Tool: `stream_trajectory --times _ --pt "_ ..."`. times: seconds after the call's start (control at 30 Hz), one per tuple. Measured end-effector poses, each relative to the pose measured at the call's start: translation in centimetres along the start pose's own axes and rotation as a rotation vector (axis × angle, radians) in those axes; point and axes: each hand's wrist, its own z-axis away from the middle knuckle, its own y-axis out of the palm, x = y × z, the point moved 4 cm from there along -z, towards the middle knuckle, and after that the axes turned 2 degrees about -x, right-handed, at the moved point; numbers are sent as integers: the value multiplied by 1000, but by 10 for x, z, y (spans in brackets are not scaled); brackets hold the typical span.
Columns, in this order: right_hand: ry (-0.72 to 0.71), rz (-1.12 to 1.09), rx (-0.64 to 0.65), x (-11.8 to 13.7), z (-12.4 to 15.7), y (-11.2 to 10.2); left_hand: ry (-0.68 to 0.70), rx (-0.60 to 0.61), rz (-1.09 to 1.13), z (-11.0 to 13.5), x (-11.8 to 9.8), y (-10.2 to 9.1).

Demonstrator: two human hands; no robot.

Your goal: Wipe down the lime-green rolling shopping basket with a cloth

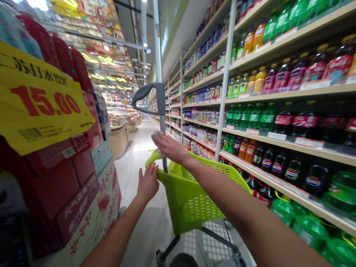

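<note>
In front of me stands a lime-green plastic shopping cart [191, 196] with a perforated basket. From its near corner rises a metal pole [157, 48] with a grey loop handle [150, 98]. My left hand [148, 181] is at the cart's left rim, fingers apart and stretched toward the edge; whether it presses on the rim I cannot tell. My right hand [172, 149] reaches across to the pole, just below the loop handle. Its fingers are extended and slightly blurred at the tips, not wrapped round the pole.
Shelves [247, 96] of bottled drinks line the right side, with large green bottles [308, 222] below. Stacked drink cartons [63, 196] and a yellow price sign [41, 100] crowd the left. A tiled aisle [141, 139] runs ahead past display counters [118, 137].
</note>
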Motion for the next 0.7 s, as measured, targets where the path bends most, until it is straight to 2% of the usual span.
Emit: stream_trajectory --times 0.07,0.13,0.27,0.33,0.4,0.5,0.57,0.63,0.7 --pt "113 31 -43 -19 -13 -14 2 5 -16 2 0 0" --pt "128 22 -42 -15 -5 -15 5 12 -25 3 0 -1" --pt "-111 -86 107 25 42 9 12 29 -23 5 -3 -2" --pt "-171 -131 138 30 51 13 12 29 -28 6 -4 -1" --pt "-123 -131 94 15 37 3 12 19 -37 6 -5 -1" --pt "66 -71 -38 -26 -3 -27 15 15 -42 6 -7 0" --pt "130 -44 -84 -40 -17 -39 13 28 -40 6 -9 -1" --pt "106 -43 -75 -33 -9 -37 3 44 -38 6 -10 -3" --pt "9 -65 -13 -11 14 -24 -8 64 -32 6 -11 -6"
